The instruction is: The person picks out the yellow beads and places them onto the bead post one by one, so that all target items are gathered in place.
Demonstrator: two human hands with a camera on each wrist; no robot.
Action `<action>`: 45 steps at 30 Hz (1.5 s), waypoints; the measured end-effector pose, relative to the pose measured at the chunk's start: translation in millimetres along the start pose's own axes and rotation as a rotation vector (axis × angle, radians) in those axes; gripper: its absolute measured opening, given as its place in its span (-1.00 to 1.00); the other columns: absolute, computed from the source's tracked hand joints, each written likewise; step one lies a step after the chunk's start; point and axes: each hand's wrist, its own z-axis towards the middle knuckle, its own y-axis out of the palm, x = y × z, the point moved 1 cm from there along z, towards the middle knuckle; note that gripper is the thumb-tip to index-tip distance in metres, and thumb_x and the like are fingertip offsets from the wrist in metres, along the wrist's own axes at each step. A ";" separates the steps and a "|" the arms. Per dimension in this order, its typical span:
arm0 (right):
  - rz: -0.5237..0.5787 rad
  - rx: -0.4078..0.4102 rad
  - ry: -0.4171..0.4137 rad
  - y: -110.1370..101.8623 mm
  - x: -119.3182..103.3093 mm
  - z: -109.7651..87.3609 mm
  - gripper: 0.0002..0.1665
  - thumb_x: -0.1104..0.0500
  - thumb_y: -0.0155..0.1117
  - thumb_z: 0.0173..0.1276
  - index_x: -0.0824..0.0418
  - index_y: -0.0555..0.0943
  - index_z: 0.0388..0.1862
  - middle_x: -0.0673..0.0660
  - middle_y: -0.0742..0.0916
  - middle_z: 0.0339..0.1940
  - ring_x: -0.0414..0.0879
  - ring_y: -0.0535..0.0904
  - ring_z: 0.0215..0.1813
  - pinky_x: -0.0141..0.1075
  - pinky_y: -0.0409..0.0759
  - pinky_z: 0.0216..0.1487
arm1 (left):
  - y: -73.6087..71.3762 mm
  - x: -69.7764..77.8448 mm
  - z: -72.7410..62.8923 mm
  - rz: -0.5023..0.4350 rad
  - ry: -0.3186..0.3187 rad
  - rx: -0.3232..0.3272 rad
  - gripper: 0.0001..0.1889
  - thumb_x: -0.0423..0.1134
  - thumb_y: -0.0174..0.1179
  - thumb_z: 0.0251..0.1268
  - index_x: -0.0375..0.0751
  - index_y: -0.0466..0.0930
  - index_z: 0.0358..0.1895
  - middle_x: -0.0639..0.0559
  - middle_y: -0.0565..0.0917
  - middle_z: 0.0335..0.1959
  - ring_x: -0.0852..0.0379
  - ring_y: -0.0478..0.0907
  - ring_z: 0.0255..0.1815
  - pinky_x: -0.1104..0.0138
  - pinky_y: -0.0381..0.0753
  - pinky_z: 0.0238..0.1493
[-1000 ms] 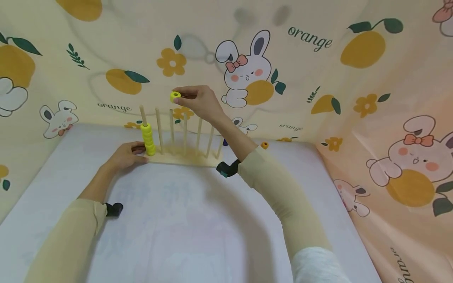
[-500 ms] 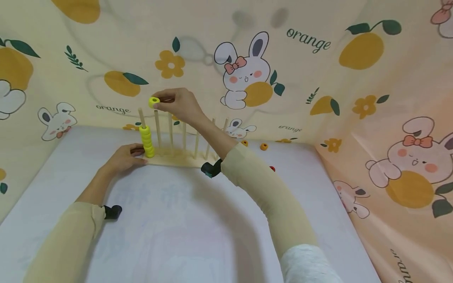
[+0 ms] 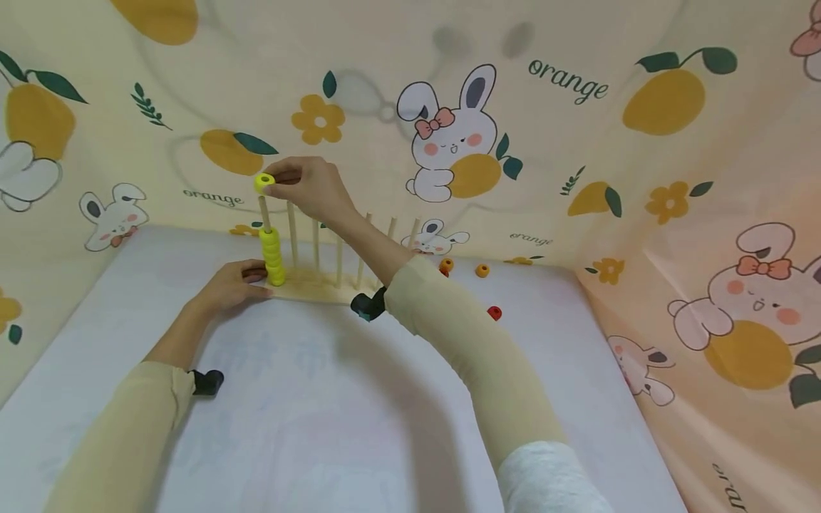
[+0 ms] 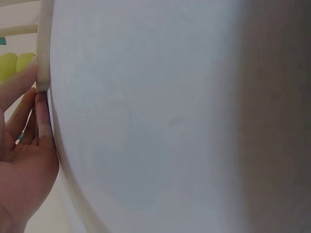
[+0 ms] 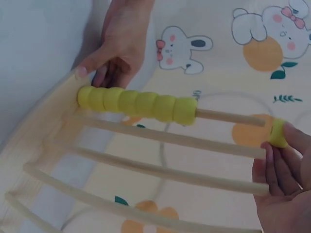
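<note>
My right hand (image 3: 314, 187) pinches a yellow bead (image 3: 264, 184) between thumb and fingertips, right at the top of the leftmost peg (image 3: 266, 212) of a wooden peg rack. In the right wrist view the pinched bead (image 5: 278, 133) lies just off the tip of that peg. A stack of several yellow beads (image 5: 138, 104) fills the lower part of the same peg. My left hand (image 3: 232, 286) grips the left end of the rack's flat base (image 3: 314, 290), its thumb on the board. The left wrist view shows that hand (image 4: 24, 170) against the board's end.
Several bare pegs (image 3: 316, 242) stand to the right on the rack, partly behind my right forearm. Two orange beads (image 3: 482, 271) and a red bead (image 3: 494, 313) lie on the white table right of the rack. A printed curtain (image 3: 359, 43) hangs behind it.
My right hand has carried the yellow bead leftward across the pegs, then slightly down to the top of the leftmost peg. My left hand has stayed at the base. More loose beads show on the right.
</note>
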 end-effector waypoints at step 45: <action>0.126 0.010 -0.002 -29.1 10.3 -24.0 -0.62 0.08 0.38 0.36 0.13 0.69 0.12 -0.08 0.78 -0.07 -0.34 0.67 -0.08 -0.55 0.60 -0.03 | -2.2 2.9 -3.1 0.055 0.027 0.025 -0.22 -0.27 0.36 0.27 -0.50 0.18 0.45 -0.44 0.36 0.38 -0.33 0.34 0.38 -0.06 0.35 0.41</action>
